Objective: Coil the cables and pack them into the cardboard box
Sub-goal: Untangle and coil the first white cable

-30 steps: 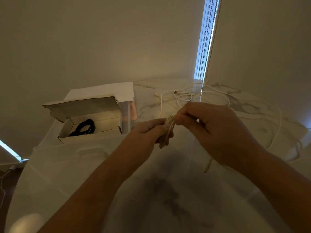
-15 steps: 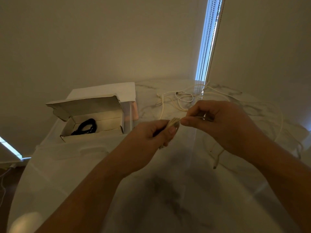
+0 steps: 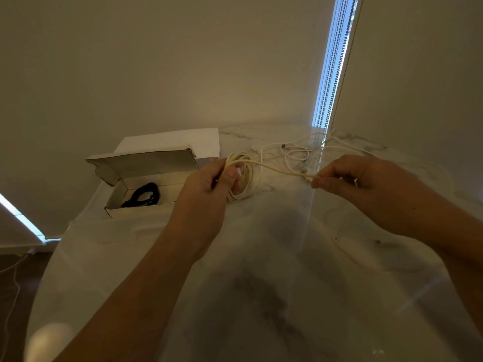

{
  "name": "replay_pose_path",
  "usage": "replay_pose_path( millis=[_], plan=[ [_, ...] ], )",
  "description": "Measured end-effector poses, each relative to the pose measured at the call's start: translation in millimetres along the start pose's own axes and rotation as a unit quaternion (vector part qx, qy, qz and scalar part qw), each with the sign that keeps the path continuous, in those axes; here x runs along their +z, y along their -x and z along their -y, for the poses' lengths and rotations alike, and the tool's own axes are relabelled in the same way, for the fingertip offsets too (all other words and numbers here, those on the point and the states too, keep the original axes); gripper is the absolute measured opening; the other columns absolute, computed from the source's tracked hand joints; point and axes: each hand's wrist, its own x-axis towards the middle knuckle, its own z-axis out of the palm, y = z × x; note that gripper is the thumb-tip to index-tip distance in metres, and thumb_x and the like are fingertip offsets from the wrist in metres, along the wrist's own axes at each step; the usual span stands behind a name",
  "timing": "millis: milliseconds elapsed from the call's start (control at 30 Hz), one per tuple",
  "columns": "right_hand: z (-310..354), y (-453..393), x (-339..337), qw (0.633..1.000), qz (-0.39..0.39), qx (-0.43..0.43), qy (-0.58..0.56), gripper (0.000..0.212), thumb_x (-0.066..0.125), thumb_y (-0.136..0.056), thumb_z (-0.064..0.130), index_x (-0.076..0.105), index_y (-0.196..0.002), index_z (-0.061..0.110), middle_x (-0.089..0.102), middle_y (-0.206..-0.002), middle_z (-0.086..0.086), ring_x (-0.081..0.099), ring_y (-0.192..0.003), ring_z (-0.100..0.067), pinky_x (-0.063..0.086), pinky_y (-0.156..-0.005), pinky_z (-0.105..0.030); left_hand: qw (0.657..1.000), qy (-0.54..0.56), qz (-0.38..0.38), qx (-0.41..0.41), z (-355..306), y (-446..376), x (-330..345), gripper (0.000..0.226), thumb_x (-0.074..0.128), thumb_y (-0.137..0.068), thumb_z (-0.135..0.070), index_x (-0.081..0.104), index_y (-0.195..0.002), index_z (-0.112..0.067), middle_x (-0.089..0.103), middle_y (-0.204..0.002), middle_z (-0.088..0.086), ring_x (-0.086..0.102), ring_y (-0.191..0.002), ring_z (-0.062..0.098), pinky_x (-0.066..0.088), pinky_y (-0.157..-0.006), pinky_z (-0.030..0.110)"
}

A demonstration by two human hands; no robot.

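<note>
1. While our left hand (image 3: pixel 209 184) sits near the centre of the view, its grip is pinched on a coil of cream cable (image 3: pixel 241 178), thumb pressed over the loops at the coil's 9 o'clock side.
2. We hold the coil upright above the marble surface (image 3: pixel 261 283), its loops hanging toward 6 o'clock of our fingers.
3. From the top of the coil one strand runs toward 3 o'clock to our right hand (image 3: pixel 366 184), whose grip is pressed together on that strand between thumb and forefinger.
4. We see the rest of the cream cable trailing loose on the surface below the right hand, toward 5 o'clock.
5. At 12 o'clock from our hands, a tangle of other pale cables (image 3: pixel 295 152) lies spread on the surface near the window blind (image 3: pixel 332 74).
6. At 9 o'clock from the left hand stands the cardboard box (image 3: pixel 136 202), lid flap tilted open toward the wall.
7. Inside the box we see a coiled black cable (image 3: pixel 143 195) lying on its floor.
</note>
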Motion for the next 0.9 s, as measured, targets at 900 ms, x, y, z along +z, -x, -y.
replay_pose_path(
  millis=[900],
  plan=[
    [0.2,-5.7,31.0,0.910,-0.060,0.142,-0.384,0.017,0.070,-0.087,0.017,0.077,-0.102,0.021,0.075,-0.090,-0.004,0.065,-0.076,-0.014,0.048,-0.073,-0.032,0.993,0.062,0.099,-0.012,-3.2,23.1,29.4,0.025,0.051,-0.100,-0.023,0.071,-0.112,-0.014,0.073,-0.084,0.003,0.071,-0.084,0.012,0.058,-0.084,0.025]
  ],
)
